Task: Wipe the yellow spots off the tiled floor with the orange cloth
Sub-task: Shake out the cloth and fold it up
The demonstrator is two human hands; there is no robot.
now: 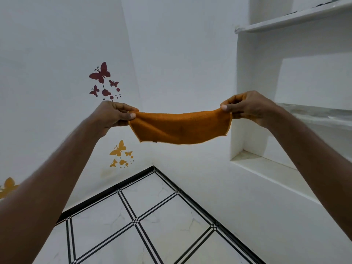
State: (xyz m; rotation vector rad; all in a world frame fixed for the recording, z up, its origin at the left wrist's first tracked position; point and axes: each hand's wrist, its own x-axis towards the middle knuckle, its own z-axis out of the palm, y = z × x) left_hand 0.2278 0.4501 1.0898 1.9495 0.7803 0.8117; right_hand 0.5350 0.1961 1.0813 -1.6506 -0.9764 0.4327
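Orange cloth [181, 128] is held stretched in the air between left hand [112, 113] and right hand [247, 107], corners pinched by fingers | step: preparation | tiled floor [156, 221] well below; no yellow spots seen | next: cloth lowered.

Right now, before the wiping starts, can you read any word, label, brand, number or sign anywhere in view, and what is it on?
None can be read.
Orange cloth, pinched at its top corners by the left hand and right hand: a small dark tag at its lower edge, too small to read.
Butterfly stickers on the wall: shapes only, no lettering.
Tiled floor: line pattern only.
Shelves: no readable text.
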